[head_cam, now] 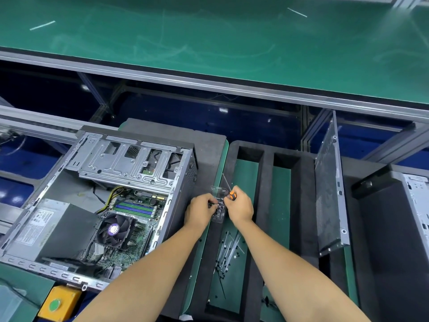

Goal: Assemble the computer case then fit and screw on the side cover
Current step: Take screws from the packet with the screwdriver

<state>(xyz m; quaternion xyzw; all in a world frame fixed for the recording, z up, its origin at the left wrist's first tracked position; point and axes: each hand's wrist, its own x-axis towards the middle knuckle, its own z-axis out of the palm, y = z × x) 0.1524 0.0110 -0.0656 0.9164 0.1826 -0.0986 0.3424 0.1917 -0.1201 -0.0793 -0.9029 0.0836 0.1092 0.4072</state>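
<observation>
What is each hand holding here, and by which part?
Right hand grips a screwdriver by its orange handle. Left hand pinches something small and dark over the clear plastic tray; what it is cannot be told.

Open computer case [99,205]: fills the left side, its bay rack and fan crowding the inside. Green strip [222,163] between case and black foam tray [264,182]: passable beyond the two hands, left hand [200,211] and right hand [240,206], which meet over it. Loose cable ties [228,249] litter the near strip. Side cover [330,184]: upright, walls off the right. Green belt [209,36] beyond: wide, bare.
</observation>
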